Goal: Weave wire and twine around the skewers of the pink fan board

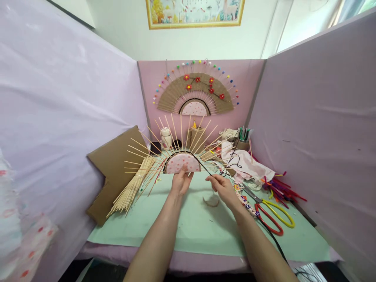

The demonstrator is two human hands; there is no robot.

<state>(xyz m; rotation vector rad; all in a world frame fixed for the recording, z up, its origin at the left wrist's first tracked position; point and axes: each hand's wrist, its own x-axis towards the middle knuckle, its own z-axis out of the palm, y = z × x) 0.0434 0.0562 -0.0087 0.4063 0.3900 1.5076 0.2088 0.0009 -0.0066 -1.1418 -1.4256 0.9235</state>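
My left hand [181, 182] grips the flat lower edge of a half-round fan base [178, 161], covered in pink spotted cloth, with the thumb on its face. Thin wooden sticks [181, 131] spread outward from its curved edge. A dark cord [207, 169] runs along that curve and off its right side. Its stretched length ends in my right hand [219, 183], whose fingers are pinched on it. Below the hands, a small curved brown strip [210, 202] lies on the green table cover [199, 231].
A bundle of sticks [132, 186] leans by cardboard [113, 168] at left. Red-and-yellow-handled scissors [268, 213], pink cloth [245, 160] and pipe cleaners [282, 190] lie at right. Behind stand a white jar [166, 139] and twine rolls [197, 140]; a decorated fan [196, 88] hangs on the back panel.
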